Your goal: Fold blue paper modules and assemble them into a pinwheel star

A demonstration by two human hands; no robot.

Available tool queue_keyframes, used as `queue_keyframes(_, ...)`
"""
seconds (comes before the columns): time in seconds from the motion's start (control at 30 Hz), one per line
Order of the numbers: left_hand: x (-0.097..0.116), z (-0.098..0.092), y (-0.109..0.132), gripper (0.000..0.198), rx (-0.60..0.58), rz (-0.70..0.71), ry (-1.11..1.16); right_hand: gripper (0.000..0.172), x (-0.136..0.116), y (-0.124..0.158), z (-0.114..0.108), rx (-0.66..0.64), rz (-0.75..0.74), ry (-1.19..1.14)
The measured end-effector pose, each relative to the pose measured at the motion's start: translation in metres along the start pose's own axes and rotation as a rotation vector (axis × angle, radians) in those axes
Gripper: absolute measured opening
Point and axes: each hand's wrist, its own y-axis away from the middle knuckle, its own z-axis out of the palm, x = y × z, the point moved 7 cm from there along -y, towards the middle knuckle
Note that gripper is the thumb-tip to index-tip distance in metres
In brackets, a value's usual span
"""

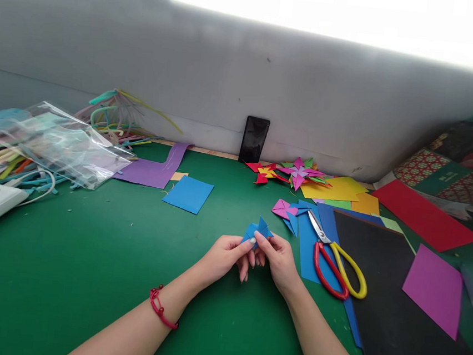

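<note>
Folded blue paper (pixel 250 232) sits at the fingertips of both hands, over the table (pixel 84 280). Left hand (pixel 226 253) and right hand (pixel 282 261) each have their grip pinched on it, thumbs on top, fingers curled under; the forearms (pixel 322 331) slant inward from the near side. Open green surface spreads leftward, scissors (pixel 319 231) and a black sheet (pixel 378 308) crowd the right, and the wall (pixel 179 77) bounds the far edge.
</note>
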Motion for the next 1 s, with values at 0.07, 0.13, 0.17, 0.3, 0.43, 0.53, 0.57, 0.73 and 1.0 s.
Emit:
queue_keyframes(0.07, 0.000, 0.000, 0.000, 0.041, 0.001, 0.005, -0.006, 0.033, 0.000, 0.000, 0.000, -0.001, 0.007, 0.002)
queue_keyframes(0.13, 0.000, 0.000, 0.000, 0.041, 0.002, 0.013, -0.009, 0.034, 0.000, 0.000, 0.001, -0.003, 0.013, 0.007)
queue_keyframes(0.17, 0.001, 0.000, 0.000, 0.041, 0.001, 0.016, -0.010, 0.034, 0.000, 0.000, 0.001, -0.006, 0.014, 0.009)
queue_keyframes(0.3, 0.001, 0.001, 0.001, 0.042, -0.015, 0.006, -0.010, 0.037, -0.001, 0.000, 0.003, -0.025, 0.015, 0.008)
queue_keyframes(0.43, -0.002, 0.003, 0.002, 0.044, -0.041, -0.034, -0.033, 0.037, 0.002, -0.001, -0.004, 0.066, 0.030, -0.117)
queue_keyframes(0.53, -0.005, 0.005, 0.001, 0.044, -0.054, -0.052, -0.047, 0.039, 0.006, -0.002, -0.009, 0.140, 0.041, -0.189)
queue_keyframes(0.57, -0.005, 0.005, 0.001, 0.045, -0.052, -0.046, -0.045, 0.039, 0.007, -0.002, -0.010, 0.150, 0.042, -0.192)
queue_keyframes(0.73, -0.001, 0.004, 0.000, 0.049, -0.022, -0.017, -0.045, 0.039, 0.009, -0.003, -0.012, 0.166, 0.035, -0.182)
queue_keyframes(1.0, -0.005, 0.002, -0.002, 0.036, -0.032, -0.011, -0.016, 0.040, 0.007, -0.001, -0.013, 0.174, -0.011, -0.153)
